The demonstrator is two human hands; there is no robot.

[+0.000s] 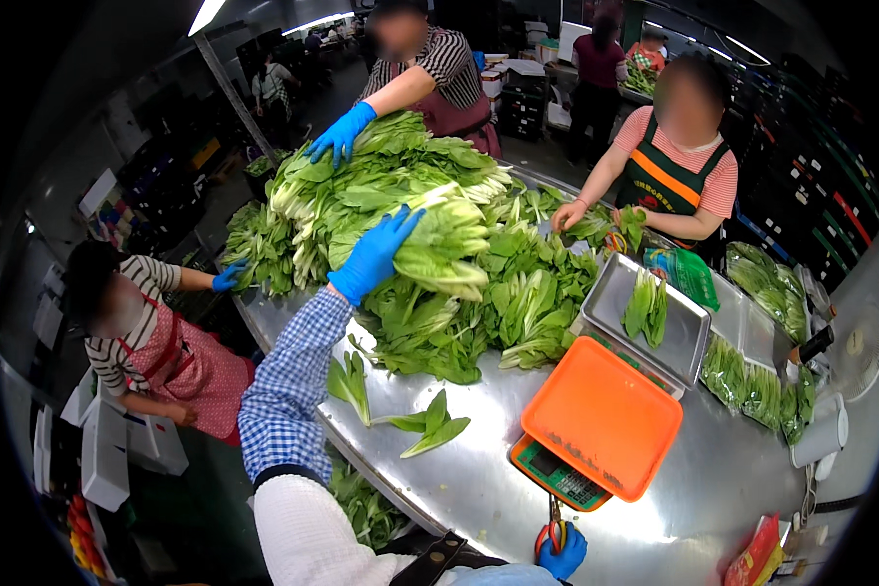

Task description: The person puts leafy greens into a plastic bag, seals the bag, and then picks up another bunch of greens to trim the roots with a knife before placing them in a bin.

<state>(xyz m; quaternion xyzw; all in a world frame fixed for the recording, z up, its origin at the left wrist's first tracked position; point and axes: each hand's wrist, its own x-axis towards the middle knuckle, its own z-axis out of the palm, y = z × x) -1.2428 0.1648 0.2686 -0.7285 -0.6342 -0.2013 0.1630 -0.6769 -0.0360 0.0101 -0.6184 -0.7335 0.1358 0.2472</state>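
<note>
My left hand (373,259), in a blue glove, reaches onto a big pile of leafy greens (400,176). Its fingers are stretched out against a bunch with pale stems (447,242). Low in the view, my right hand (565,557), also gloved in blue, holds red-handled scissors (553,532), blades pointing away from me. Just beyond them is a digital scale (557,479) bearing an orange tray (604,415). A few loose greens (435,427) lie on the metal table (479,469) between my arms.
A second scale with a metal tray (684,327) holds some greens. Bagged greens (747,381) line the right side, near a white fan (859,352). Three co-workers stand around the table; one blue-gloved hand (340,134) rests on the pile, another (228,276) touches its left edge.
</note>
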